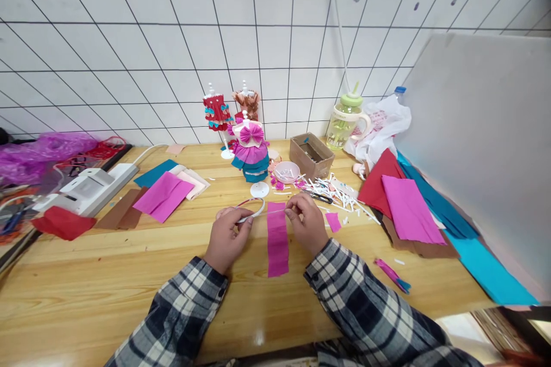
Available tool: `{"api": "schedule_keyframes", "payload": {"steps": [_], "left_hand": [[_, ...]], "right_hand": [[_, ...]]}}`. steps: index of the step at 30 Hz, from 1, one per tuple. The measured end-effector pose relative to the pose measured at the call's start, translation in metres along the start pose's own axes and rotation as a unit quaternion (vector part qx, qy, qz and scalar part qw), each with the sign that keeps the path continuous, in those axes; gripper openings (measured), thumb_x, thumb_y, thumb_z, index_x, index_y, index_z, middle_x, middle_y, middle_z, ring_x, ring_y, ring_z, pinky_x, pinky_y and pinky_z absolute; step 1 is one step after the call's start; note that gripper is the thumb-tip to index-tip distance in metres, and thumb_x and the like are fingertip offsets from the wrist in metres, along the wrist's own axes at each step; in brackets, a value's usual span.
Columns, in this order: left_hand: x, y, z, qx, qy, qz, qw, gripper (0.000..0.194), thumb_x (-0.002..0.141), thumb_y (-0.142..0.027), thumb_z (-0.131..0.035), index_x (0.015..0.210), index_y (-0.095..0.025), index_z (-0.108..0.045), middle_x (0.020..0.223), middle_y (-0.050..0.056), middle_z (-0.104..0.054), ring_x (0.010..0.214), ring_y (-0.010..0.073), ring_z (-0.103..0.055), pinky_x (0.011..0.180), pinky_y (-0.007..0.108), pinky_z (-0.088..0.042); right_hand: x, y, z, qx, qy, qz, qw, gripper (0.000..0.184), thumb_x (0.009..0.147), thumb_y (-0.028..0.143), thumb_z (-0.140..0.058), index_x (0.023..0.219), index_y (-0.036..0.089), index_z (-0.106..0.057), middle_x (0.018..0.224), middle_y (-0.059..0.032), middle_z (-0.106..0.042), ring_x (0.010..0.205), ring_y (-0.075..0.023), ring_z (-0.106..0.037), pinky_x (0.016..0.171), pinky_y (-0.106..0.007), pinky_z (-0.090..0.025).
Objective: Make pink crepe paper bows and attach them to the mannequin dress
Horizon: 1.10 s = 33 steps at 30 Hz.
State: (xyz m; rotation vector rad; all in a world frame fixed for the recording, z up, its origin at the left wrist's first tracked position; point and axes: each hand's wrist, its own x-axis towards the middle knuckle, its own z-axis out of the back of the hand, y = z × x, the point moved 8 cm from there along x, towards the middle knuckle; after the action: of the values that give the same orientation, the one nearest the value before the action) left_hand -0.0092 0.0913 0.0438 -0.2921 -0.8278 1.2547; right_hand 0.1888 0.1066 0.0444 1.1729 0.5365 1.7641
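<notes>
The desk (129, 292) carries all materials. Folded sheets (411, 212) lie to the right, presumably stored within reach but off the working area. The magenta strip (278, 246) lies flat between the hands, running away from the person, apparently so its far end can be crossed squarely. Left hand (226, 238): fingers closed on a white roll (263, 206), just beside the strip. Right hand (309, 221): fingers pinched on a pale strand (271, 213) spanning that far end, probably to keep it taut; contact with the strip unconfirmed.

Containers: bottle (340, 126), lidded, yellow-green, fill undetermined; cardboard box (316, 167), open-topped, contents unidentifiable; pink bowl (286, 178), holding white pieces.
</notes>
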Motion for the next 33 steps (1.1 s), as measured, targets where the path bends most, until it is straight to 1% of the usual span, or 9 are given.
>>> {"api": "schedule_keyframes", "payload": {"steps": [6, 11, 12, 14, 18, 20, 24, 28, 33], "left_hand": [[-0.006, 0.025, 0.01, -0.188, -0.075, 0.157, 0.967, 0.027, 0.082, -0.041, -0.058, 0.089, -0.016, -0.064, 0.084, 0.004, -0.071, 0.077, 0.0196, -0.065, 0.068, 0.029, -0.05], [-0.018, 0.062, 0.071, -0.076, -0.283, 0.194, 0.936, 0.03, 0.085, -0.042, -0.053, 0.097, -0.017, -0.066, 0.087, 0.004, -0.07, 0.082, 0.0195, -0.064, 0.078, 0.033, -0.051], [-0.016, 0.064, 0.077, -0.024, -0.267, 0.166, 0.949, 0.031, 0.084, -0.042, -0.053, 0.099, -0.018, -0.067, 0.09, 0.004, -0.07, 0.084, 0.0201, -0.064, 0.08, 0.033, -0.05], [-0.007, 0.06, 0.067, 0.091, -0.144, 0.062, 0.983, 0.026, 0.081, -0.04, -0.058, 0.091, -0.02, -0.071, 0.089, 0.006, -0.07, 0.087, 0.0226, -0.062, 0.084, 0.037, -0.048], [-0.008, 0.063, 0.027, 0.224, 0.062, -0.023, 0.972, 0.028, 0.081, -0.033, -0.054, 0.096, -0.02, -0.074, 0.085, 0.009, -0.069, 0.084, 0.0263, -0.061, 0.082, 0.041, -0.045], [-0.007, 0.064, 0.023, 0.253, 0.069, -0.008, 0.965, 0.033, 0.082, -0.033, -0.053, 0.105, -0.021, -0.072, 0.086, 0.01, -0.068, 0.085, 0.0272, -0.06, 0.082, 0.042, -0.045], [-0.005, 0.045, 0.034, 0.186, -0.006, 0.015, 0.982, 0.035, 0.086, -0.038, -0.051, 0.112, -0.022, -0.067, 0.096, 0.009, -0.067, 0.095, 0.0265, -0.058, 0.089, 0.043, -0.042], [-0.009, 0.01, 0.011, -0.043, 0.092, -0.021, 0.995, 0.04, 0.093, -0.041, -0.039, 0.12, -0.021, -0.062, 0.116, 0.01, -0.064, 0.112, 0.0251, -0.053, 0.098, 0.042, -0.04], [-0.011, -0.011, -0.006, -0.129, 0.137, -0.03, 0.982, 0.035, 0.092, -0.044, -0.041, 0.087, -0.019, -0.065, 0.093, 0.007, -0.064, 0.095, 0.0213, -0.058, 0.094, 0.039, -0.044]], "right_hand": [[-0.014, 0.038, -0.018, 0.005, 0.036, 0.092, 0.995, 0.011, 0.091, 0.02, -0.045, 0.085, 0.022, -0.054, 0.093, -0.0071, -0.059, 0.092, -0.0203, -0.054, 0.082, -0.033, -0.044], [-0.007, 0.016, 0.016, 0.028, -0.099, 0.026, 0.994, 0.015, 0.094, 0.028, -0.041, 0.081, 0.023, -0.049, 0.085, -0.0053, -0.054, 0.084, -0.0199, -0.053, 0.076, -0.034, -0.045], [-0.005, 0.009, 0.021, 0.033, -0.109, 0.01, 0.993, 0.015, 0.093, 0.029, -0.042, 0.082, 0.022, -0.049, 0.086, -0.0053, -0.054, 0.083, -0.0196, -0.053, 0.074, -0.034, -0.045], [0.0, 0.002, 0.022, 0.052, -0.094, -0.007, 0.994, 0.013, 0.092, 0.029, -0.045, 0.083, 0.022, -0.05, 0.088, -0.0055, -0.054, 0.084, -0.0189, -0.052, 0.071, -0.032, -0.045], [0.0, 0.006, 0.007, 0.103, -0.017, -0.001, 0.995, 0.01, 0.09, 0.027, -0.048, 0.082, 0.021, -0.052, 0.087, -0.0043, -0.054, 0.082, -0.0173, -0.052, 0.07, -0.03, -0.044], [-0.002, 0.009, -0.003, 0.131, 0.031, -0.001, 0.991, 0.01, 0.088, 0.028, -0.05, 0.081, 0.021, -0.052, 0.087, -0.0038, -0.055, 0.08, -0.0163, -0.052, 0.068, -0.029, -0.044], [-0.006, 0.011, -0.022, 0.165, 0.137, -0.02, 0.976, 0.014, 0.085, 0.033, -0.055, 0.079, 0.02, -0.053, 0.081, -0.0019, -0.054, 0.07, -0.014, -0.049, 0.06, -0.025, -0.042], [-0.009, 0.013, -0.03, 0.141, 0.191, -0.015, 0.971, 0.015, 0.085, 0.032, -0.056, 0.075, 0.02, -0.054, 0.072, 0.0004, -0.051, 0.063, -0.0128, -0.044, 0.056, -0.025, -0.036], [-0.008, 0.008, -0.03, 0.13, 0.18, -0.027, 0.975, 0.014, 0.084, 0.03, -0.056, 0.075, 0.02, -0.054, 0.071, 0.0014, -0.049, 0.062, -0.0124, -0.043, 0.056, -0.025, -0.035]]}}
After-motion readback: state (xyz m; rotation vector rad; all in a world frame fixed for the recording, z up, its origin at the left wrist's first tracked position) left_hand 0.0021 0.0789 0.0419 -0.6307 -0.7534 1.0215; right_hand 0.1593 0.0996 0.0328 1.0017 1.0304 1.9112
